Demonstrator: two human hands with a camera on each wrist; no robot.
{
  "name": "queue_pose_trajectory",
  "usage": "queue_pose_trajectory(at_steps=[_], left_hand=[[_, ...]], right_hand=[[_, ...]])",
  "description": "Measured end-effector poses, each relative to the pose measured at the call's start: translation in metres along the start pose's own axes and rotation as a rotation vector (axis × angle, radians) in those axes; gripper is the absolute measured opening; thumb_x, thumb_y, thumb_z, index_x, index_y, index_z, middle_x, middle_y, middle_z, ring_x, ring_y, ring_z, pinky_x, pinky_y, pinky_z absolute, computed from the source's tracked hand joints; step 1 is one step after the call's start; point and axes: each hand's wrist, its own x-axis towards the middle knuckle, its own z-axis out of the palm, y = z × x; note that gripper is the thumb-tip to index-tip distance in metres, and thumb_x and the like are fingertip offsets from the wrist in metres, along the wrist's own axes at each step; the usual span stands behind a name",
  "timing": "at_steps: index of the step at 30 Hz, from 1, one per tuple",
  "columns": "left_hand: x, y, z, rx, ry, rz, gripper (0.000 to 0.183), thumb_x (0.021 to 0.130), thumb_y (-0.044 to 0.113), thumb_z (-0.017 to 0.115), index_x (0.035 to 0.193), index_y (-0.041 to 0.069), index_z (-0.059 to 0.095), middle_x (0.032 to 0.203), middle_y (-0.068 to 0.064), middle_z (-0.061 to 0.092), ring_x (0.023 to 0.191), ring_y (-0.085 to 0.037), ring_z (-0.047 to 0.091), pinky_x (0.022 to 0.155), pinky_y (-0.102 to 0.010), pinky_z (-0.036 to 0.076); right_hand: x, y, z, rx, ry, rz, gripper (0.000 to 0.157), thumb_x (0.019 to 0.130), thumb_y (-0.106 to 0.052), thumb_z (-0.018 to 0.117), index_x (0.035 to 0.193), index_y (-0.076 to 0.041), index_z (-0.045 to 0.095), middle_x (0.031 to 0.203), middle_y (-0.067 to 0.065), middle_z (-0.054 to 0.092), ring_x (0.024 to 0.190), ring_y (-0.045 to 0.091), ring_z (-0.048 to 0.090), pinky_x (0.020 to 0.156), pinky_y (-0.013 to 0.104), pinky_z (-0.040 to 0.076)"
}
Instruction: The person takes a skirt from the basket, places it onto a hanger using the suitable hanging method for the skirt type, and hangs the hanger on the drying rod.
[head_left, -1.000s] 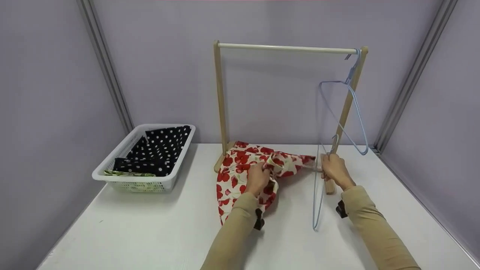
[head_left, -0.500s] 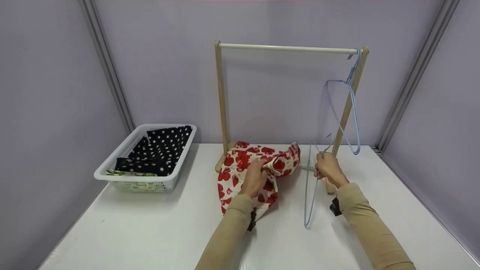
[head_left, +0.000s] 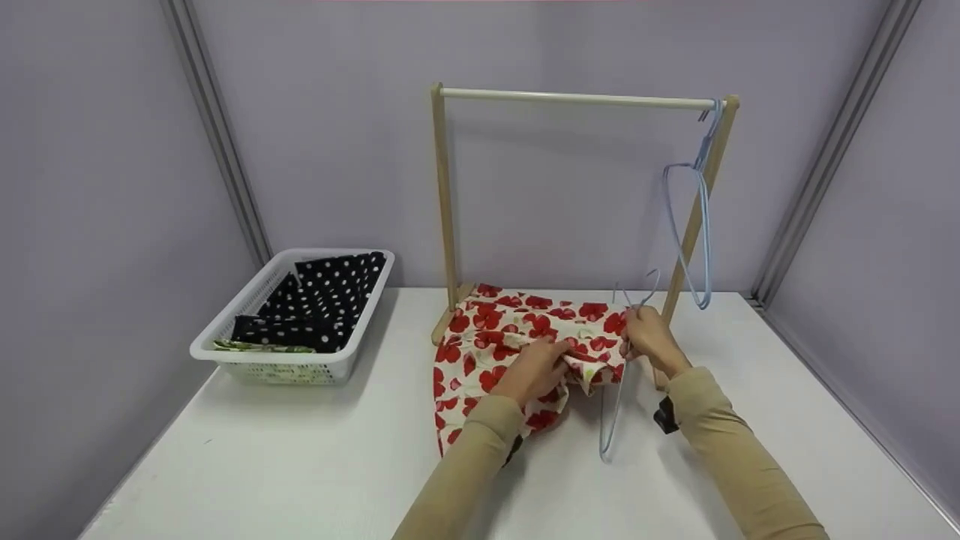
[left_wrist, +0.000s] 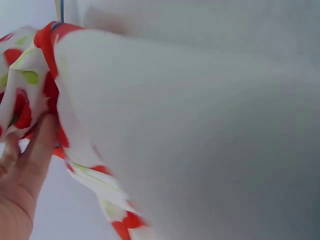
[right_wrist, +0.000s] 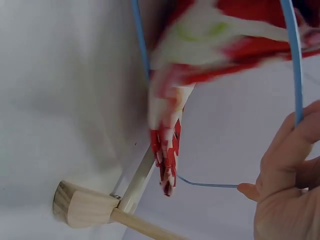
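Observation:
A white garment with red flowers (head_left: 491, 379) lies across the table, partly bunched up. My left hand (head_left: 534, 369) pinches a fold of it; in the left wrist view the fingers (left_wrist: 42, 145) press into the cloth beside an opening. In my right hand (head_left: 651, 336) is a light blue wire hanger (right_wrist: 295, 65), gripped near its neck, hook up. One end of the hanger points down towards the table. The garment's right edge overlaps the hanger just left of the right hand, and part of the wire is hidden behind cloth.
Behind the garment stands a wooden rack with a white rail (head_left: 574, 97). Another blue wire hanger (head_left: 705, 217) hangs at its right end. A white basket (head_left: 274, 360) on the left holds black polka-dot cloth (head_left: 322, 292). Grey-white walls enclose the table.
The garment's right part has been spread rightward over the hanger by my left hand, which moved right and slightly down. My right hand with the hanger shifted a little left. The hanging hanger turned.

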Motion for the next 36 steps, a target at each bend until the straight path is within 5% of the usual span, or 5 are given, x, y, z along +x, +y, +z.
queue_pose_trajectory(at_steps=[11, 18, 27, 32, 36], left_hand=[[-0.010, 0.027, 0.011, 0.246, -0.190, 0.055, 0.022, 0.091, 0.034, 0.069, 0.112, 0.029, 0.075, 0.106, 0.004, 0.059, 0.087, -0.007, 0.053, 0.080, -0.023, 0.052], [-0.018, 0.035, 0.019, 0.346, -0.187, 0.113, 0.024, 0.094, 0.034, 0.066, 0.116, 0.039, 0.072, 0.108, 0.008, 0.066, 0.085, -0.007, 0.059, 0.076, -0.021, 0.054], [-0.014, 0.042, 0.002, -0.048, -0.662, -0.131, 0.051, 0.086, 0.033, 0.072, 0.133, 0.044, 0.057, 0.115, 0.013, 0.060, 0.100, -0.012, 0.058, 0.091, -0.039, 0.050], [-0.013, 0.039, -0.002, -0.123, -0.637, -0.191, 0.054, 0.084, 0.059, 0.065, 0.134, 0.040, 0.057, 0.130, 0.013, 0.059, 0.125, -0.016, 0.053, 0.106, -0.048, 0.042], [-0.014, 0.042, 0.001, -0.101, -0.551, -0.192, 0.049, 0.086, 0.063, 0.061, 0.123, 0.031, 0.065, 0.108, 0.010, 0.065, 0.105, -0.013, 0.061, 0.099, -0.042, 0.049]], right_hand=[[-0.008, -0.002, 0.008, 0.024, 0.020, 0.005, 0.031, 0.106, -0.017, 0.025, 0.102, 0.004, 0.048, 0.073, 0.005, 0.056, 0.051, 0.010, 0.058, 0.043, 0.022, 0.050], [-0.014, -0.008, 0.025, -0.003, 0.013, 0.012, 0.029, 0.106, -0.019, 0.029, 0.100, 0.001, 0.049, 0.074, 0.008, 0.062, 0.048, 0.010, 0.059, 0.043, 0.024, 0.051], [-0.010, -0.004, 0.021, 0.082, -0.011, -0.012, 0.028, 0.107, -0.021, 0.032, 0.102, 0.001, 0.049, 0.078, 0.007, 0.062, 0.056, 0.011, 0.065, 0.050, 0.025, 0.055], [-0.008, 0.001, 0.018, 0.081, -0.063, -0.031, 0.025, 0.106, -0.021, 0.039, 0.113, 0.002, 0.048, 0.084, 0.008, 0.063, 0.065, 0.015, 0.066, 0.054, 0.026, 0.057], [-0.010, 0.007, 0.018, 0.044, -0.127, -0.067, 0.039, 0.107, -0.030, 0.039, 0.126, 0.003, 0.044, 0.097, 0.014, 0.063, 0.081, 0.024, 0.068, 0.067, 0.037, 0.060]])
